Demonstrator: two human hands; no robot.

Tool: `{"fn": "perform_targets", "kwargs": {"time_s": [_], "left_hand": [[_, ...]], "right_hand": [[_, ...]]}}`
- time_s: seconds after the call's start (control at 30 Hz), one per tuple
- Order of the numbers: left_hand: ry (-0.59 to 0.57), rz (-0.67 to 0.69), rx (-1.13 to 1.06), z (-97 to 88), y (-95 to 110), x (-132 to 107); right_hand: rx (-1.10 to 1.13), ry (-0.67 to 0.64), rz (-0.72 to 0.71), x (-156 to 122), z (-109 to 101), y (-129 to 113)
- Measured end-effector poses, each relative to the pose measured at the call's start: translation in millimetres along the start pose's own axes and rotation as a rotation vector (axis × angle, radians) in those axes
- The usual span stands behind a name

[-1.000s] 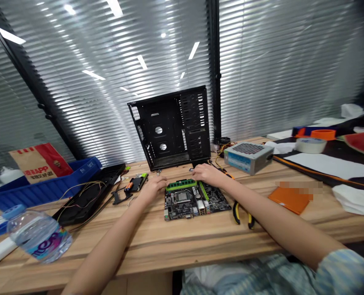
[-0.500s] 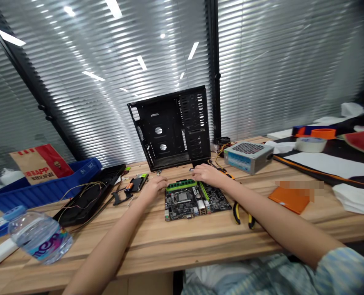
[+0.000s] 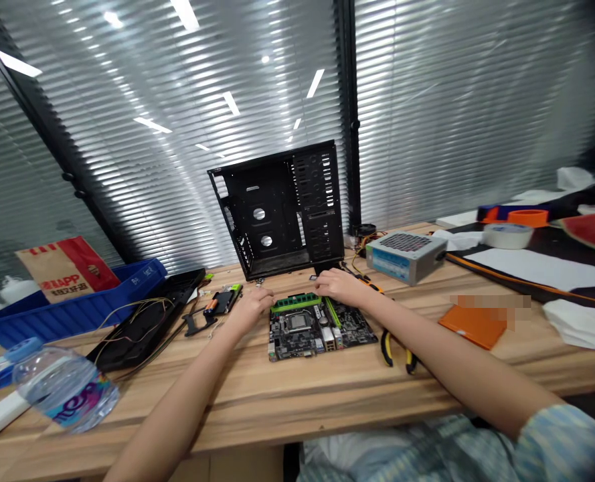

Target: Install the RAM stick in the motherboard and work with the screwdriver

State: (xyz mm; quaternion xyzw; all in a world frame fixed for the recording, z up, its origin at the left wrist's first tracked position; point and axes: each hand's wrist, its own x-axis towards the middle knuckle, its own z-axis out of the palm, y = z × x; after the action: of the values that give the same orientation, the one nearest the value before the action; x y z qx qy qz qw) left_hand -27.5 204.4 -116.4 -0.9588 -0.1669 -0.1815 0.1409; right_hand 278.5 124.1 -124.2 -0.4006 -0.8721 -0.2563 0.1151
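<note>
**Left hand** (image 3: pixel 249 309): fingers curled and narrowly closed, fingertips at the near-left end of a green RAM stick (image 3: pixel 296 302). **Right hand** (image 3: pixel 340 288): fingers curled and narrowly closed, at the stick's far-right end. Whether either hand grips the stick or only presses on it cannot be told.

**Item 1:** the RAM stick, lying along the top edge of a black motherboard (image 3: pixel 322 331), with a silver CPU socket (image 3: pixel 297 323) just below it. The board lies flat between the hands on a light wooden table (image 3: pixel 237 408).

**Nearby, right:** yellow-and-black pliers (image 3: pixel 396 351); a silver power supply with a blue label and a mesh fan grille (image 3: pixel 406 258); a flat orange folder (image 3: pixel 472 326).

**Nearby, ahead:** an upright black steel computer case frame (image 3: pixel 277 211), behind the board.

**Nearby, left:** a small circuit board with a green edge (image 3: pixel 221 301); a flat black panel trailing thin wires (image 3: pixel 146 328); a blue plastic tray (image 3: pixel 71 304); a clear plastic water bottle with a blue cap (image 3: pixel 63 389), lying on its side.
</note>
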Motion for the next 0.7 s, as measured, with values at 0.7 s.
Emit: {"fn": "perform_targets", "kwargs": {"time_s": [0.7], "left_hand": [[-0.111,-0.139,0.079,0.2,10.4,-7.3]], "right_hand": [[0.119,-0.147,0.383,-19.2,-4.6,3.4]]}}
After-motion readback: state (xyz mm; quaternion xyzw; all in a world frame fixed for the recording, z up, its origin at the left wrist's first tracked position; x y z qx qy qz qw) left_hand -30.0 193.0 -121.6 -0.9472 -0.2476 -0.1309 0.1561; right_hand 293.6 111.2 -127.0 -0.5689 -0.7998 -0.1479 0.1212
